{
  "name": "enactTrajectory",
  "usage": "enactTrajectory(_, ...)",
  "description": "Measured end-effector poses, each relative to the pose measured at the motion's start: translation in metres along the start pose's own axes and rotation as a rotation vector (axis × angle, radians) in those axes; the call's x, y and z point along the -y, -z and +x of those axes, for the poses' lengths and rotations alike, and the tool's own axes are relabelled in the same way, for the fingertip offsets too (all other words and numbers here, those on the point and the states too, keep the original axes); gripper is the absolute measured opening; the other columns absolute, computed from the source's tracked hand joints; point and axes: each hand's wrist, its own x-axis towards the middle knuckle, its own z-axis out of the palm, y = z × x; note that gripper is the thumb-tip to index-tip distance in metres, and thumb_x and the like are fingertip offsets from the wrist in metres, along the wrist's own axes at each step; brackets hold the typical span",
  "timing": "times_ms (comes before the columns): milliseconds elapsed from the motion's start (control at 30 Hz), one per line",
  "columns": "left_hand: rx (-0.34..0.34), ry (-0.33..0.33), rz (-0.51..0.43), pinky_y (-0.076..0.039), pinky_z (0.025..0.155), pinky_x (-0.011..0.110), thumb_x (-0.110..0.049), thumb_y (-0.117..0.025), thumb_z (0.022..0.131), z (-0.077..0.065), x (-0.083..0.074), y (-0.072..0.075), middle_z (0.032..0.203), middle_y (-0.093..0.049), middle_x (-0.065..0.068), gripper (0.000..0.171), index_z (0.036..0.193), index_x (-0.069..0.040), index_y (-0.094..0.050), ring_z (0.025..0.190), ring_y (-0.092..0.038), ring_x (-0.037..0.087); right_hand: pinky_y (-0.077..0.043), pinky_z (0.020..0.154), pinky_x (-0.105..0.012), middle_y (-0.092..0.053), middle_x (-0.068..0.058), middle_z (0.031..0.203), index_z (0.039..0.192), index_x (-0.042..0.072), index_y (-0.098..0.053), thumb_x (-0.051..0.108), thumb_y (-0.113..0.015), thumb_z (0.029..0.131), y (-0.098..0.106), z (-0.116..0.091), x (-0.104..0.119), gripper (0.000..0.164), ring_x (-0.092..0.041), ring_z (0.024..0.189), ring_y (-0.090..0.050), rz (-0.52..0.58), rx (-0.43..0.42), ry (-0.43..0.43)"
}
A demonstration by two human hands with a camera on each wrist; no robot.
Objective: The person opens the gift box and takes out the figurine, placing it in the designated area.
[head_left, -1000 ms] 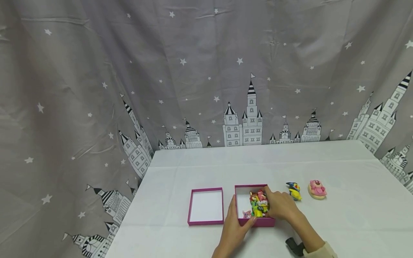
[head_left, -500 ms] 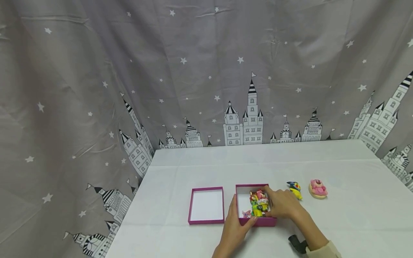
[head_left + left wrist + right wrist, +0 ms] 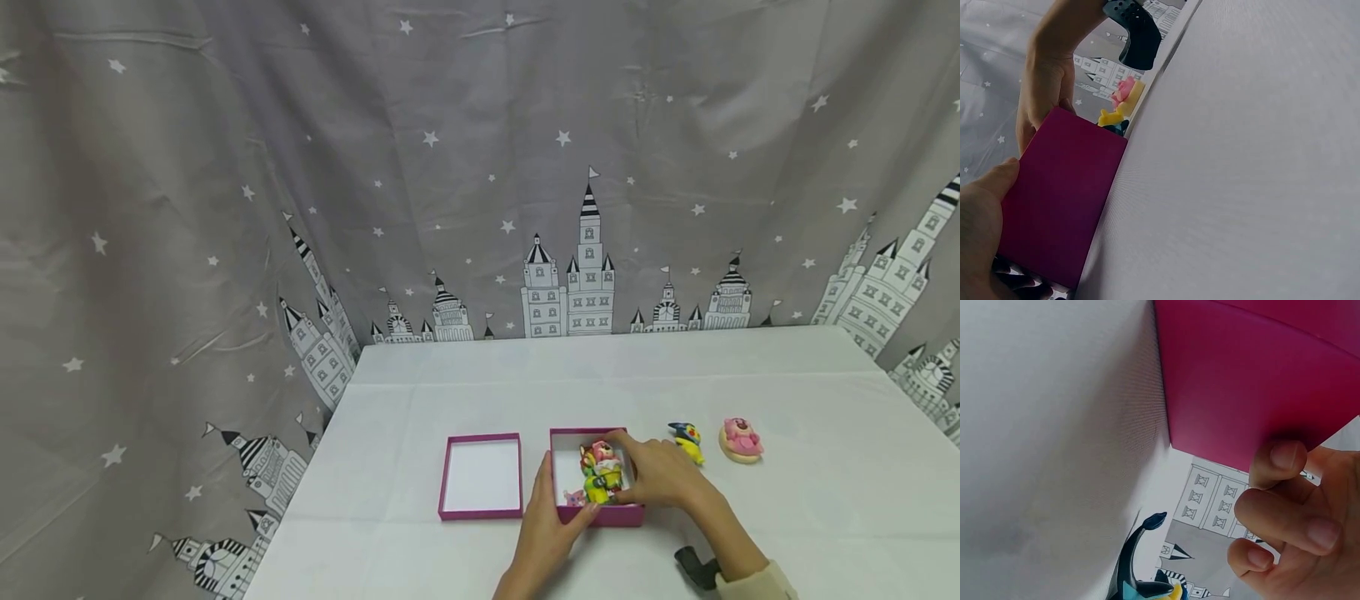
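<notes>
Figurines lie close together inside the right part of a magenta box, and the head view is the only one which shows this inside. The left wrist view shows instead the plain near wall, with the left hand holding the box at its left near corner: the thumb lies on the upper edge, the other fingers are dark and partly hidden at the side. The right hand reaches over the right wall, its thumb and index finger standing apart at two ends of the figurines. I cannot tell if this grip pinches one of them or only presses. The right wrist view reveals what the head view covers: bent fingers outside the box, one fingertip at the wall edge, and the thin dark tail of a blue and yellow figurine.

The box is open and smooth, with pale inside. Its contents look glossy, in red, pink, yellow and green; a small pink piece sits in the near left corner. On the white surface, a shallow lid lies to the left, and a pink bear to the right.
</notes>
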Motion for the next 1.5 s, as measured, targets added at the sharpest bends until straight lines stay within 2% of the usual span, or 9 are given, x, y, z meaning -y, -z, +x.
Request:
enactTrajectory(200, 0.003, -0.001, 0.003, -0.029, 0.105, 0.047, -0.051, -0.066, 0.078, 0.000, 0.000, 0.001, 0.148, -0.026, 0.015, 0.096, 0.146, -0.002, -0.018, 0.131, -0.031, 0.031, -0.028, 0.051, -0.028, -0.040, 0.007, 0.057, 0.125, 0.020, -0.051, 0.045, -0.082, 0.059, 0.001, 0.001, -0.001, 0.077, -0.011, 0.053, -0.036, 0.027, 0.016, 0.013)
enactTrajectory(433, 0.006, 0.003, 0.001, -0.029, 0.105, 0.047, -0.051, -0.066, 0.079, 0.001, -0.001, 0.002, 0.148, -0.025, 0.014, 0.096, 0.146, -0.003, -0.017, 0.132, -0.030, 0.031, -0.029, 0.051, -0.026, -0.038, 0.008, 0.058, 0.128, 0.020, -0.053, 0.050, -0.079, 0.062, 0.001, 0.002, -0.005, 0.077, -0.010, 0.057, -0.036, 0.061, -0.002, 0.057)
enactTrajectory(633, 0.003, 0.000, 0.004, -0.029, 0.105, 0.046, -0.051, -0.066, 0.079, 0.001, 0.000, 0.001, 0.148, -0.026, 0.015, 0.096, 0.146, -0.002, -0.018, 0.132, -0.031, 0.030, -0.030, 0.052, -0.027, -0.042, 0.010, 0.061, 0.127, 0.023, -0.051, 0.054, -0.078, 0.062, -0.002, 0.001, -0.008, 0.077, -0.010, 0.058, -0.037, 0.084, -0.008, 0.066)
enactTrajectory(767, 0.008, 0.004, 0.004, -0.029, 0.104, 0.047, -0.051, -0.066, 0.079, 0.000, 0.000, 0.001, 0.148, -0.026, 0.015, 0.096, 0.146, -0.003, -0.018, 0.131, -0.031, 0.031, -0.032, 0.052, -0.025, -0.045, 0.011, 0.063, 0.125, 0.025, -0.050, 0.053, -0.078, 0.063, -0.002, 0.000, -0.009, 0.073, -0.009, 0.057, -0.038, 0.089, -0.021, 0.084)
enactTrajectory(967, 0.013, 0.011, 0.008, -0.030, 0.104, 0.048, -0.049, -0.067, 0.079, 0.000, -0.001, 0.001, 0.148, -0.025, 0.015, 0.095, 0.146, -0.003, -0.017, 0.131, -0.032, 0.032, -0.032, 0.053, -0.026, -0.043, 0.010, 0.061, 0.124, 0.028, -0.052, 0.051, -0.078, 0.064, -0.002, 0.000, -0.008, 0.070, -0.009, 0.058, -0.037, 0.095, -0.026, 0.081)
enactTrajectory(1267, 0.019, 0.021, -0.002, -0.029, 0.104, 0.048, -0.048, -0.067, 0.079, 0.001, -0.001, 0.001, 0.149, -0.024, 0.014, 0.095, 0.147, -0.004, -0.017, 0.131, -0.031, 0.031, -0.037, 0.057, -0.027, -0.060, 0.008, 0.079, 0.123, 0.028, -0.055, 0.052, -0.079, 0.061, 0.000, -0.001, -0.008, 0.071, -0.010, 0.063, -0.041, 0.096, -0.048, 0.067)
enactTrajectory(1367, 0.016, 0.018, -0.002, -0.029, 0.104, 0.048, -0.048, -0.068, 0.079, 0.001, -0.001, 0.001, 0.149, -0.024, 0.015, 0.096, 0.146, -0.003, -0.017, 0.131, -0.031, 0.032, -0.037, 0.057, -0.027, -0.059, 0.007, 0.078, 0.124, 0.028, -0.054, 0.050, -0.080, 0.062, 0.003, -0.002, -0.008, 0.071, -0.010, 0.062, -0.040, 0.125, -0.043, 0.073)
enactTrajectory(1500, 0.012, 0.008, 0.007, -0.029, 0.104, 0.047, -0.049, -0.067, 0.078, 0.001, 0.000, 0.001, 0.148, -0.025, 0.015, 0.096, 0.146, -0.002, -0.018, 0.131, -0.031, 0.031, -0.032, 0.052, -0.024, -0.046, 0.008, 0.066, 0.124, 0.030, -0.053, 0.049, -0.080, 0.062, 0.010, -0.004, -0.007, 0.070, -0.009, 0.060, -0.036, 0.169, -0.042, 0.072)
